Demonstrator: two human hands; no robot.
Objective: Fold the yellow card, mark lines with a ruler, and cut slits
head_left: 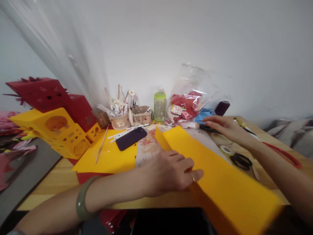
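My left hand (174,171), with a ring and a green bangle, is closed on a folded sheet of yellow paper (220,169). The paper slants over the table's front edge, its near end blurred. My right hand (223,127) reaches to the back right with fingers stretched out. Its fingertips hover over a dark, slender object (206,128) whose kind I cannot make out, near a blue item (205,115). Below that hand lie a clear tape roll (222,139) and black-handled scissors (241,161).
At left stand yellow (62,130) and red (49,94) paper constructions. A dark phone (131,138) rests among paper sheets. Behind are pen baskets (119,121), a green bottle (159,104) and a clear bag of scraps (184,106). A red-handled tool (285,155) lies right.
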